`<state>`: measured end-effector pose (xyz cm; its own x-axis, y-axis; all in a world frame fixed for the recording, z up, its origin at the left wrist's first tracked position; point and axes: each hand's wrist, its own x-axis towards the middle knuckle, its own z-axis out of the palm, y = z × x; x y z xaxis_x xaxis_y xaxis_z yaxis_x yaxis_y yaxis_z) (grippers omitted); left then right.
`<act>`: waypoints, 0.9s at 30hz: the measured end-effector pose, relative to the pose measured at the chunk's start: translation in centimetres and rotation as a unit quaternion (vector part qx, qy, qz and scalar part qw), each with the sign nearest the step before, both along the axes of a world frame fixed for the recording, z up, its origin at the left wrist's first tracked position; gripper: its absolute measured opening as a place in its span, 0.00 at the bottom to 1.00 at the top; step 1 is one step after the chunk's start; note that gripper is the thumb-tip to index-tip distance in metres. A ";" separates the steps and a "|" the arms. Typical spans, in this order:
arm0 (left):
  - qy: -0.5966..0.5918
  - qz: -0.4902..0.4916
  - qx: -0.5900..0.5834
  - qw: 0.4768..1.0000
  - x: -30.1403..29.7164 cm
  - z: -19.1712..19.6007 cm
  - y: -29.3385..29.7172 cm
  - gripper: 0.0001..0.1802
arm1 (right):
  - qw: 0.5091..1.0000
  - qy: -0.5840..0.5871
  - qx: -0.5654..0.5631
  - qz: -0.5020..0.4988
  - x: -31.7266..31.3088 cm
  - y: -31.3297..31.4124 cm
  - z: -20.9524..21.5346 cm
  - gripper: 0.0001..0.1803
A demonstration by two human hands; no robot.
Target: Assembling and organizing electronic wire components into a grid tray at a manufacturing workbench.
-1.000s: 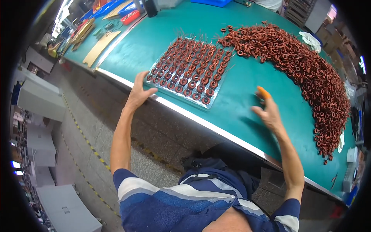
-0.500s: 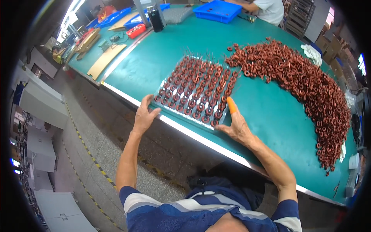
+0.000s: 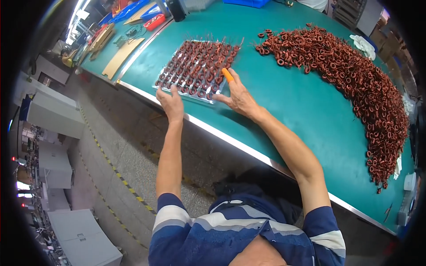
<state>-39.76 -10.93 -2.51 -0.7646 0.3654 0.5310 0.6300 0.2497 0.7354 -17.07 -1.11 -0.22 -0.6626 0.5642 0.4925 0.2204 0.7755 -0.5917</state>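
Note:
A clear plastic tray (image 3: 205,100) lies on the green table near its front edge, filled with rows of reddish-brown ring coils (image 3: 195,66) whose thin wire leads stick up. My left hand (image 3: 171,103) is at the tray's near left edge, fingertips against the rim. At the near right corner, my right hand (image 3: 237,95) has its thumb on the rim and its index finger, in an orange finger cot (image 3: 227,75), along the right side. Between them the two hands hold the tray. A large curved heap of loose ring coils (image 3: 337,75) spreads to the right, apart from the tray.
A tan board (image 3: 123,57) lies left beyond a pale strip across the table (image 3: 275,93). Behind stand a black cylinder (image 3: 176,11), a red bin (image 3: 154,22) and a blue tray (image 3: 246,2). White cloth (image 3: 364,46) lies past the heap. Other people are at the far side.
The tray has slid left along the table with both my hands at its edges, farther from the heap. The whole view has also shifted a little.

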 end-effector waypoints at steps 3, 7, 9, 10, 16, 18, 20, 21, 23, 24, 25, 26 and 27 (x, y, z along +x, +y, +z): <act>-0.148 -0.014 -0.004 0.989 2.7 0.5 2.6 0.36 | 1.000 -0.016 0.002 -0.007 2.4 0.7 -0.6 0.44; 0.034 0.208 -0.006 0.977 1.8 -1.1 5.0 0.31 | 1.000 -0.001 0.005 -0.017 9.3 0.2 2.0 0.32; -0.037 0.189 -0.002 0.981 4.5 -0.3 7.0 0.29 | 1.000 0.016 0.006 -0.024 14.9 0.8 2.5 0.28; -0.037 0.185 0.000 0.982 4.5 -0.1 7.6 0.29 | 0.999 0.020 -0.002 -0.045 16.9 0.6 2.7 0.27; -0.045 0.208 -0.025 0.977 2.5 -0.3 14.5 0.31 | 0.990 0.028 -0.048 -0.129 24.6 -1.5 0.4 0.22; -0.026 0.234 -0.029 0.972 1.1 -0.2 16.8 0.32 | 0.988 0.045 -0.066 -0.131 24.3 -2.3 1.1 0.20; -0.037 0.215 -0.020 0.976 2.6 0.1 21.6 0.33 | 0.987 0.033 -0.084 -0.136 24.8 -2.0 1.7 0.21; -0.053 0.195 -0.030 0.979 3.2 0.1 23.2 0.33 | 0.984 0.032 -0.112 -0.135 25.1 -1.9 1.8 0.21; 0.022 0.263 -0.079 0.961 -0.7 -0.2 25.6 0.33 | 0.981 0.030 -0.161 -0.104 23.9 -1.7 2.5 0.21; -0.077 0.177 -0.090 0.977 0.3 -0.6 27.7 0.33 | 0.972 0.021 -0.205 -0.111 24.5 -1.0 2.5 0.21; -0.091 0.196 -0.093 0.972 2.5 -1.3 29.5 0.33 | 0.962 0.011 -0.247 -0.119 25.4 -0.5 2.0 0.21; -0.092 0.165 -0.143 0.972 1.4 -1.4 30.2 0.33 | 0.960 0.029 -0.255 -0.115 25.3 -0.5 1.9 0.22; -0.005 0.251 -0.154 0.956 -5.0 -1.0 29.6 0.34 | 0.962 0.062 -0.259 -0.067 23.5 -0.3 2.3 0.22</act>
